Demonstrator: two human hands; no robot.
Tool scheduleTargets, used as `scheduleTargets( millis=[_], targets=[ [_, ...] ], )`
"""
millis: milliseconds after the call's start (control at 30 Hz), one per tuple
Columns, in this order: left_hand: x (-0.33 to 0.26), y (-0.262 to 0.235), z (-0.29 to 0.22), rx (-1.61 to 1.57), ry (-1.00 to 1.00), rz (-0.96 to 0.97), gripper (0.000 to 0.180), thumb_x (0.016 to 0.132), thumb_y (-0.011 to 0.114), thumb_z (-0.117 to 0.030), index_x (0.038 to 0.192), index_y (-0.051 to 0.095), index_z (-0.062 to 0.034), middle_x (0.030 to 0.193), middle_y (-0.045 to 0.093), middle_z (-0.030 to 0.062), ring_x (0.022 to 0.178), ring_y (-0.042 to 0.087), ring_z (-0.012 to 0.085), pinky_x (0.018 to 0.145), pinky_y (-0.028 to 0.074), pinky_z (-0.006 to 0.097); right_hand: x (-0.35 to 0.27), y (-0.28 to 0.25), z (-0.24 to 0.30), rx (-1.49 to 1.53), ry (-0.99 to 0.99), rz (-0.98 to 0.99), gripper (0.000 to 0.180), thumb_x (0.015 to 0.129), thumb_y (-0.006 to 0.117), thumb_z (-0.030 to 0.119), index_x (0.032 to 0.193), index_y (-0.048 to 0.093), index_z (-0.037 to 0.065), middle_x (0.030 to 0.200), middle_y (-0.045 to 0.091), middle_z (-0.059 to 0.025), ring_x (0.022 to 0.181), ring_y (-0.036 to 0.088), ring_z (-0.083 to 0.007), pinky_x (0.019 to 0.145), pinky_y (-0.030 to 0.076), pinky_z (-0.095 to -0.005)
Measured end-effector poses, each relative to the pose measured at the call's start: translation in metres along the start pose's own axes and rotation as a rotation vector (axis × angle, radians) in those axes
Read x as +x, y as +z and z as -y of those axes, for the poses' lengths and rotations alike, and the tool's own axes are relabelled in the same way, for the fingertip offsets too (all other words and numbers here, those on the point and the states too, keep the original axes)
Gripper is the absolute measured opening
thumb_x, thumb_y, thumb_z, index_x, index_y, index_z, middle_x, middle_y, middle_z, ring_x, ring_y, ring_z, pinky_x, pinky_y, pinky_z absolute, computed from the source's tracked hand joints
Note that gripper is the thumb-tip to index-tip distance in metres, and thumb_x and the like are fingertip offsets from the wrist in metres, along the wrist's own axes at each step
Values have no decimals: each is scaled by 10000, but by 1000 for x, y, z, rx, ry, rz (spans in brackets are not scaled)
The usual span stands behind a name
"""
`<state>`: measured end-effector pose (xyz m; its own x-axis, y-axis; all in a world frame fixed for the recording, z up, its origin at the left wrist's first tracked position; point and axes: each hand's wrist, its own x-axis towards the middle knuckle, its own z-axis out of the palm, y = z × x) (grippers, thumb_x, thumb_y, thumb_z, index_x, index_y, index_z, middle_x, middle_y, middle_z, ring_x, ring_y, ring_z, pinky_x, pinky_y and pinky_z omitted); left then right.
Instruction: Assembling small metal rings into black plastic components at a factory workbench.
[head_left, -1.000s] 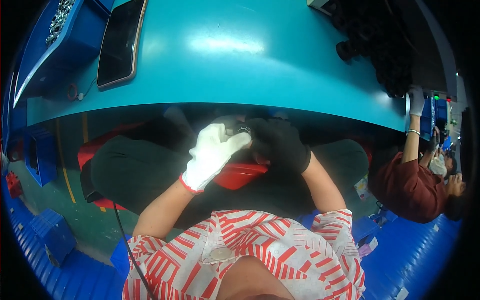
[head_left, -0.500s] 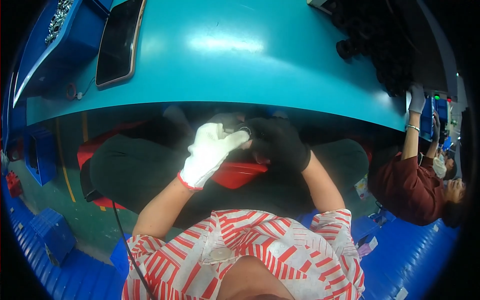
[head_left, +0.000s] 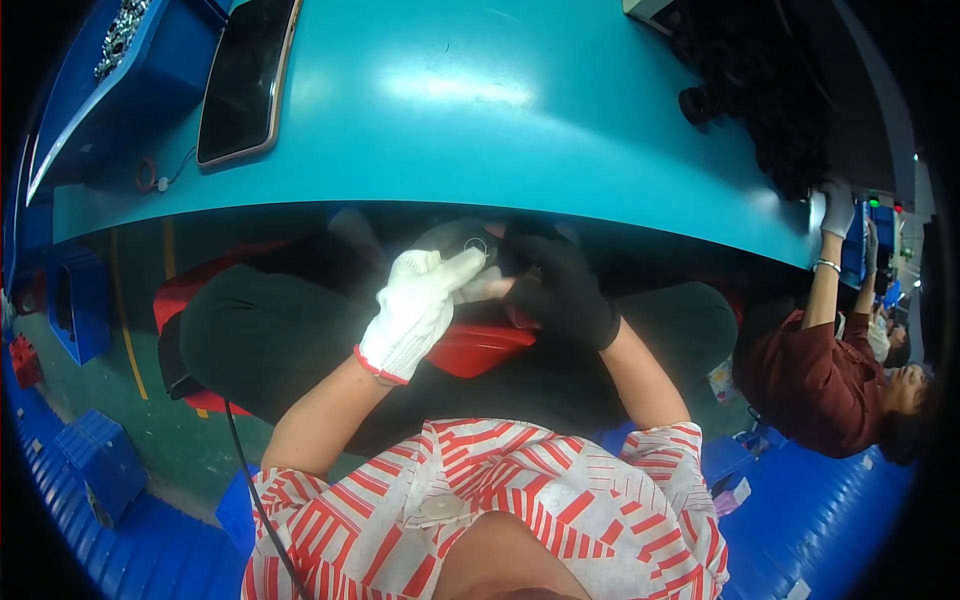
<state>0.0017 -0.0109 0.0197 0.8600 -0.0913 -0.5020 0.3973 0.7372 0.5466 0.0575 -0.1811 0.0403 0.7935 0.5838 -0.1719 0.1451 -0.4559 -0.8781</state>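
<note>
Below the table's front edge, over my lap, my two hands meet. My left hand, in a white knit glove with a red cuff, is closed, its fingers pinched together. A thin, shiny metal ring shows at its fingertips. Beside it on the right, my right hand wears a black glove with some fingertips bare. Its fingers curl inward against the left fingertips. Whatever lies in them is lost in the dark glove and shadow.
A phone lies on the turquoise table, near a blue bin holding small metal parts. Black ring-shaped parts are heaped at the right. A co-worker in a maroon top reaches toward the table's right end. A red stool is under me.
The metal ring has moved slightly up and left, and more of its loop shows. My left fingers have shifted around it. My right hand has moved slightly left.
</note>
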Motion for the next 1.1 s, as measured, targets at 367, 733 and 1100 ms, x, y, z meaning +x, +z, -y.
scheduleTargets(
  millis=[367,733,1100],
  targets=[
    [-2,-5,8,165,59,27,246,839,629,-31,1059,563,54,866,618,127,746,645,184,691,547,264,-6,6,-11,-142,-38,71,308,742,715,252,976,633,70,769,644,-103,683,636,-253,595,483,-354],
    [-3,7,-3,541,112,10,185,836,624,-13,1010,612,51,798,642,125,701,642,154,662,534,238,-9,8,-10,-369,-193,-56,320,738,730,241,982,631,59,809,650,-108,692,638,-248,583,483,-347],
    [-3,5,-6,480,-9,67,273,818,603,33,1058,528,140,890,634,181,753,650,167,708,543,252,-8,-4,-11,-247,-200,-68,369,712,759,235,993,642,28,792,656,-118,689,633,-246,619,483,-313]
  ],
)
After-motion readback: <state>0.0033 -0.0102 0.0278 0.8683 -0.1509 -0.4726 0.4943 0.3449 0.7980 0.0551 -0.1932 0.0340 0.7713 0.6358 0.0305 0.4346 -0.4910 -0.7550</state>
